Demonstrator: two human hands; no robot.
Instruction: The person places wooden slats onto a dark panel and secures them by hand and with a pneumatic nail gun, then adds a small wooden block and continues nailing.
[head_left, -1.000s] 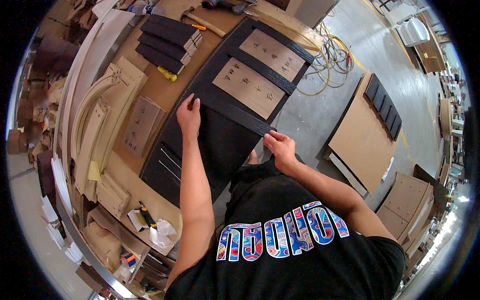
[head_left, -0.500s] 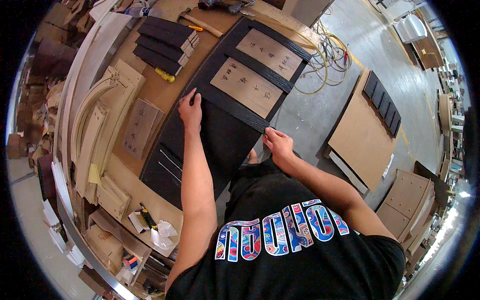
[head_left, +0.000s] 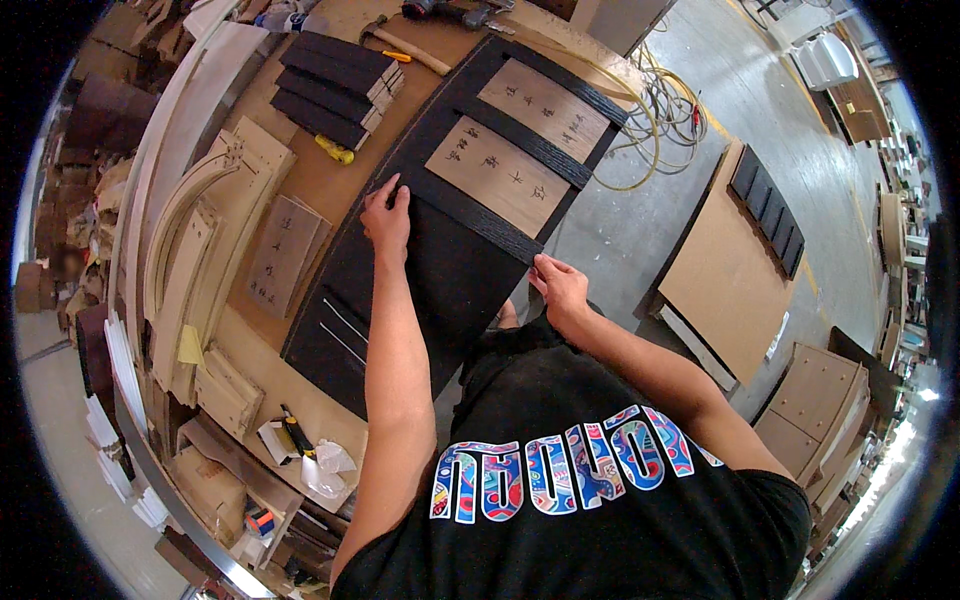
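Note:
A large black panel (head_left: 430,290) lies at a slant on the workbench. Across it run three black wood-grained strips, and two light brown boards fill the gaps between them: an upper board (head_left: 543,108) and a lower board (head_left: 500,178), both with handwriting. The nearest black strip (head_left: 480,222) lies against the lower board's near edge. At that strip's left end, by the panel's far edge, my left hand (head_left: 386,222) is closed with thumb and fingertips. My right hand (head_left: 562,284) pinches the strip's right end at the panel's near edge. Two thin pale rods (head_left: 343,328) lie on the panel.
Beyond the panel are a stack of black strips (head_left: 330,88), a yellow-handled tool (head_left: 334,150) and a hammer (head_left: 410,48). Curved wooden parts (head_left: 190,230) and marked boards (head_left: 285,255) lie left. Coiled hose (head_left: 655,130) and a brown panel (head_left: 725,270) are on the right.
Both hands keep their places at the strip's two ends. The whole view has shifted slightly; the strip shows no clear movement against the panel.

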